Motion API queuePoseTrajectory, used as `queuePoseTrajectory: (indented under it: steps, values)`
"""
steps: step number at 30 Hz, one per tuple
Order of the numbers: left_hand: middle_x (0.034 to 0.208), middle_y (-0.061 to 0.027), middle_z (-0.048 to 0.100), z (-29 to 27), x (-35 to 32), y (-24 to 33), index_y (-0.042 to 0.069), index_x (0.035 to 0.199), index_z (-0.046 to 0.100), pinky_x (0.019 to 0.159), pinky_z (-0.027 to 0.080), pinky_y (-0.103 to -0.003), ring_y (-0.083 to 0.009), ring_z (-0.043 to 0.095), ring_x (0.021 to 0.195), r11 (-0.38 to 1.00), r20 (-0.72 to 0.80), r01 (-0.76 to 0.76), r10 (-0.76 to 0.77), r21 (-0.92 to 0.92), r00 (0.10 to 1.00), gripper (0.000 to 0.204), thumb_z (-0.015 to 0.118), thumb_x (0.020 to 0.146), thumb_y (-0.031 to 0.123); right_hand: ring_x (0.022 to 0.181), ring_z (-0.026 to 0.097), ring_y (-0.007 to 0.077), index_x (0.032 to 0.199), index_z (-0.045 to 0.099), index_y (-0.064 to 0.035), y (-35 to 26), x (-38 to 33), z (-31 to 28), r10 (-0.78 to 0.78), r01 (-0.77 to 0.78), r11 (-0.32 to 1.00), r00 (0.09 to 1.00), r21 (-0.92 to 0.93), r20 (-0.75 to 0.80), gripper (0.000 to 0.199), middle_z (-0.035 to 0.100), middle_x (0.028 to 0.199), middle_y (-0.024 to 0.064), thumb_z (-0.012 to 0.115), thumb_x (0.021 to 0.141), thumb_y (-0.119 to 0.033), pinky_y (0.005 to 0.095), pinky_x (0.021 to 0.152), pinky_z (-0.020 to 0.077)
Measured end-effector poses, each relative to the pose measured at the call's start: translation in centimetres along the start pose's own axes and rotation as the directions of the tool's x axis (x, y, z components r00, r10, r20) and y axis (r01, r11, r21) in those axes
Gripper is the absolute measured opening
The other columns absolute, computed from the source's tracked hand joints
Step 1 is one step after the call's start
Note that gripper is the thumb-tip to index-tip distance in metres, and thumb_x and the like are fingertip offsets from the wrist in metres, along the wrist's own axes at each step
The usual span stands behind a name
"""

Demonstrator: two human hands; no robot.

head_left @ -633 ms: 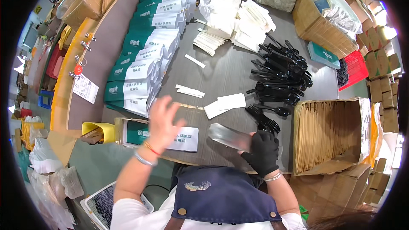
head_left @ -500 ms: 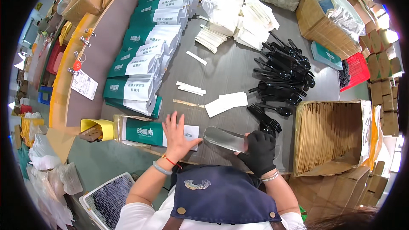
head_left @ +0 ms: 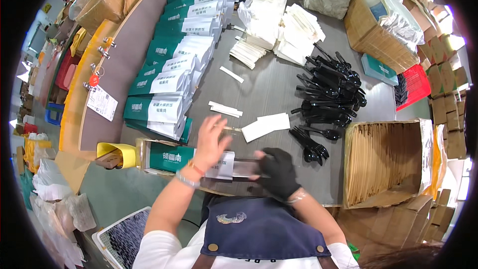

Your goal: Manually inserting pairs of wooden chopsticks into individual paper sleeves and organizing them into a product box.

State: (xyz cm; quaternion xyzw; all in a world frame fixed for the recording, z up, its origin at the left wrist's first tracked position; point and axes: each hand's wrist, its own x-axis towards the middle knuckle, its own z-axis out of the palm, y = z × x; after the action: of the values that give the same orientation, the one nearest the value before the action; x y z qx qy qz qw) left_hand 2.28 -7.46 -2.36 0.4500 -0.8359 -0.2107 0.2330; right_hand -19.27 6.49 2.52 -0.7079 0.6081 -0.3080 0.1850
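Observation:
My bare left hand (head_left: 211,144), fingers stretched out and slightly blurred, is over a green-and-white printed paper sleeve (head_left: 171,156). That sleeve lies flat in a small cardboard holder at the table's near edge. In my right hand (head_left: 277,173), wearing a black glove with bare fingertips, is a clear, long plastic piece (head_left: 244,168). Its left end meets the sleeve's white right end; whether it reaches inside I cannot tell. Just beyond my hands are white folded napkins (head_left: 266,127), white paper strips (head_left: 225,109) and a thin stick partly hidden by my left hand.
Overlapping filled sleeves (head_left: 159,89) line the left side. Black plastic spoons (head_left: 328,89) pile up at right, beside a carton of brown flat pieces (head_left: 383,162). White packets and a plastic bag (head_left: 264,12) lie at the back. A yellow container (head_left: 115,155) stands by the left edge.
My right hand has moved left with the clear plastic piece, bringing it to the sleeve's end. My left hand has shifted slightly up and right over the sleeve.

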Motion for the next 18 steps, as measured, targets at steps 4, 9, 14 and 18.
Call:
queuePoseTrajectory:
  steps: [4,9,14,18]
  values:
    - [0.1,-0.0029,0.063,0.2,5.6,-3.1,0.012,0.093,0.071,0.084,0.041,-0.043,-0.0277,0.054,0.097,0.988,-0.066,-0.067,0.077,0.139,0.995,0.019,0.075,0.075,0.016,0.091,0.06,0.028,0.099,0.064,-0.0064,4.8,-4.7,-7.9,0.242,-0.334,0.903,0.915,-0.27,-0.322,0.032,0.063,0.094,0.0091,0.078,0.071,-0.013,0.0373,0.084,0.0479]
    - [0.082,-0.0005,0.065,-1.4,7.7,-2.2,0.015,0.076,0.074,0.076,0.039,-0.04,-0.0236,0.057,0.085,0.98,0.075,-0.134,0.124,0.144,0.989,0.004,0.075,0.074,0.019,0.092,0.059,0.0258,0.1,0.062,0.0008,16.7,-20.2,-15.3,0.511,-0.824,0.558,0.435,-0.099,-0.742,0.024,0.062,0.094,0.0093,0.069,0.088,-0.018,0.0365,0.087,0.0471]
    - [0.089,-0.0067,0.065,1.8,6.6,2.1,0.011,0.078,0.073,0.078,0.048,-0.04,-0.0278,0.059,0.089,0.992,0.073,-0.045,0.054,-0.122,0.996,0.014,0.079,0.07,0.02,0.092,0.062,0.0331,0.1,0.062,0.003,16.8,-20.3,-17.8,0.722,-0.882,0.381,0.472,-0.278,-0.506,0.022,0.064,0.099,0.0172,0.065,0.087,-0.015,0.0385,0.081,0.0484]
    - [0.094,-0.0072,0.063,5.0,6.8,6.5,0.01,0.09,0.07,0.081,0.047,-0.041,-0.03,0.057,0.09,0.995,0.032,-0.084,0.086,-0.046,0.996,0.025,0.08,0.069,0.019,0.093,0.058,0.0381,0.1,0.058,0.0014,17.3,-20.2,-16.5,0.669,-0.899,0.262,0.432,-0.352,-0.605,0.018,0.06,0.1,0.0193,0.061,0.086,-0.009,0.0443,0.085,0.0474]
